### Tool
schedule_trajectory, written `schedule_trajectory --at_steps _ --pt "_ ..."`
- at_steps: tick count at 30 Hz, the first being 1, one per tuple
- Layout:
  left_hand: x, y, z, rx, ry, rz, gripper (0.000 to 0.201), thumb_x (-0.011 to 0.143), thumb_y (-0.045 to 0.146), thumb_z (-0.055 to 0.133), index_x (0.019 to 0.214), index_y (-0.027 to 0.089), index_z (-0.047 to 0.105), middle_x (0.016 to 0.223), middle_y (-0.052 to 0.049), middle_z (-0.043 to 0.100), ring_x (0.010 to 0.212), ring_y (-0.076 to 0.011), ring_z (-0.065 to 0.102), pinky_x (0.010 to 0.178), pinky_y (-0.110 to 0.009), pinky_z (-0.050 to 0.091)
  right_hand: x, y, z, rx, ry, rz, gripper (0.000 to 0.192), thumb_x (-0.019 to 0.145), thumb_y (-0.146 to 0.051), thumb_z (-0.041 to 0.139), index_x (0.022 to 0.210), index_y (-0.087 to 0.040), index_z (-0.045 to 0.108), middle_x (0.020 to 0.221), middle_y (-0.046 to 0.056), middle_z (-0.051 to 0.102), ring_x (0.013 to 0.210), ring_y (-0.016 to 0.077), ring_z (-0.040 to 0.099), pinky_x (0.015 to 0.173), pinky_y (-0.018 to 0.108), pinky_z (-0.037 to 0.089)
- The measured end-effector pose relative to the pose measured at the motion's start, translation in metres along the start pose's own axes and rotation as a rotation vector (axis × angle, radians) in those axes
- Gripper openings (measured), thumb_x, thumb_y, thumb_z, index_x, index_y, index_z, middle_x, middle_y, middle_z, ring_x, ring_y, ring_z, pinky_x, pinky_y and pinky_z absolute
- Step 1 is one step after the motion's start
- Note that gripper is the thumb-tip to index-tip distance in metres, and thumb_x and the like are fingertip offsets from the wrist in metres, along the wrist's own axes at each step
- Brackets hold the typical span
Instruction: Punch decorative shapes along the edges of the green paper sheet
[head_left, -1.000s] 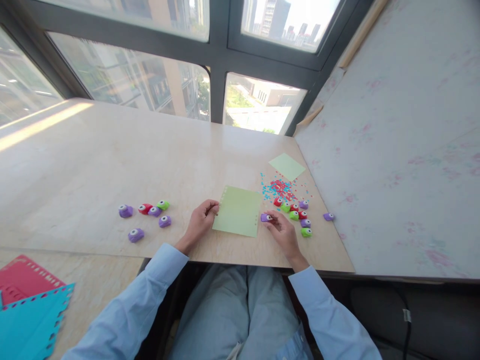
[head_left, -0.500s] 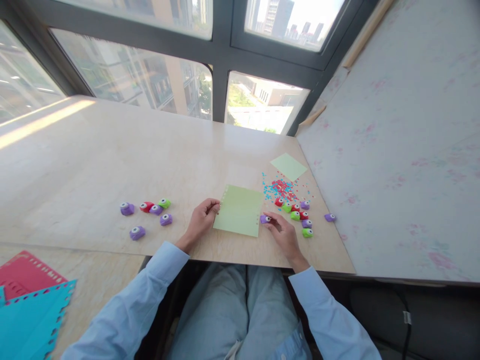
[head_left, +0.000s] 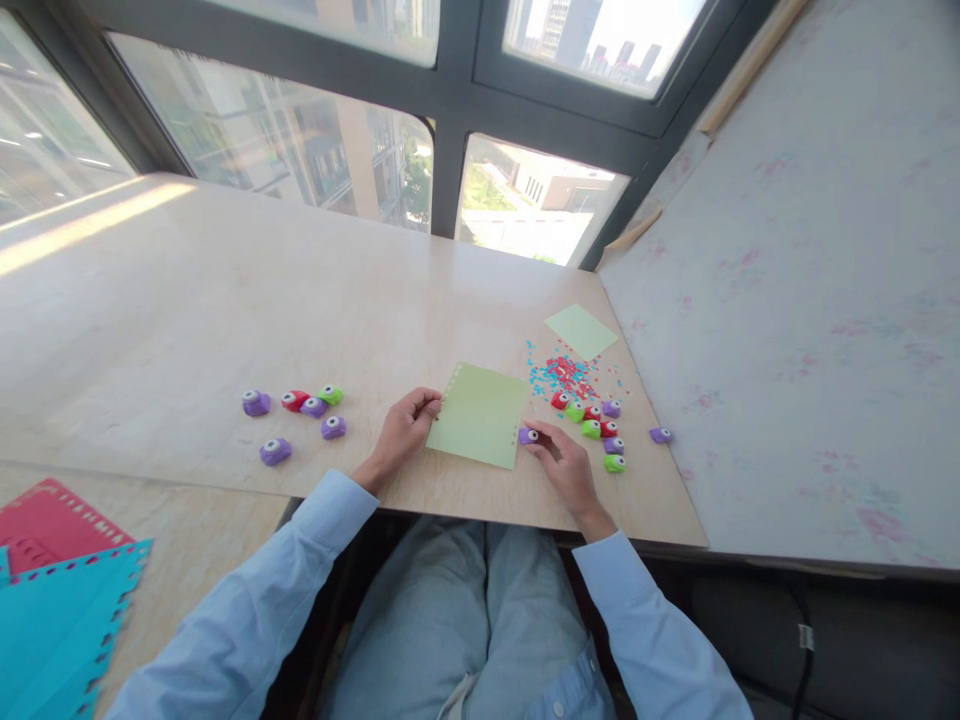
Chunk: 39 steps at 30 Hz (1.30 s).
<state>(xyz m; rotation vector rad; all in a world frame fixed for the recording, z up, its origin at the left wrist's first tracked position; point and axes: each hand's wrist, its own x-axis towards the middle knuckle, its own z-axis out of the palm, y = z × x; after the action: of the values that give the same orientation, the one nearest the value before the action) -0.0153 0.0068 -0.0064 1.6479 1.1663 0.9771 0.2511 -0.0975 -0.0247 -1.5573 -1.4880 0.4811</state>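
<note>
The left hand (head_left: 405, 430) pinches the left edge of a light-green rectangular paper sheet (head_left: 480, 416), which lies between the two hands near the table's front edge. The right hand (head_left: 568, 470) grips a small purple plastic punch with an eye motif (head_left: 528, 436) at the sheet's right edge, beside a short row of holes; whether paper sits in its slot cannot be told. A loosened left pinch could let the sheet twist and skew a hole; punching too close to existing holes could tear the edge. Beside the right hand, a cluster of red, green and purple eye-motif punches (head_left: 591, 430) crowds its outward side, with loose red-and-blue paper confetti (head_left: 568, 377) beyond.
</note>
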Motion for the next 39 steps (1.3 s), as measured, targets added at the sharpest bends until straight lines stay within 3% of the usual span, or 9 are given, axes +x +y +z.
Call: schedule_trajectory --at_steps 39 --pt "-0.0008 0.0055 -0.0006 -0.008 -0.022 0.008 0.021 0.089 0.037 0.051 0.088 0.020 0.063 0.075 0.000 0.061 0.072 -0.0171 0.057 0.070 -0.029 0.047 0.0000 -0.0019 -0.0012 -0.051 -0.032 0.010 0.029 0.089 -0.031 0.063 0.116 -0.026 0.072 0.114 0.006 0.076 0.100 0.0238 0.072 0.096 0.042 0.056"
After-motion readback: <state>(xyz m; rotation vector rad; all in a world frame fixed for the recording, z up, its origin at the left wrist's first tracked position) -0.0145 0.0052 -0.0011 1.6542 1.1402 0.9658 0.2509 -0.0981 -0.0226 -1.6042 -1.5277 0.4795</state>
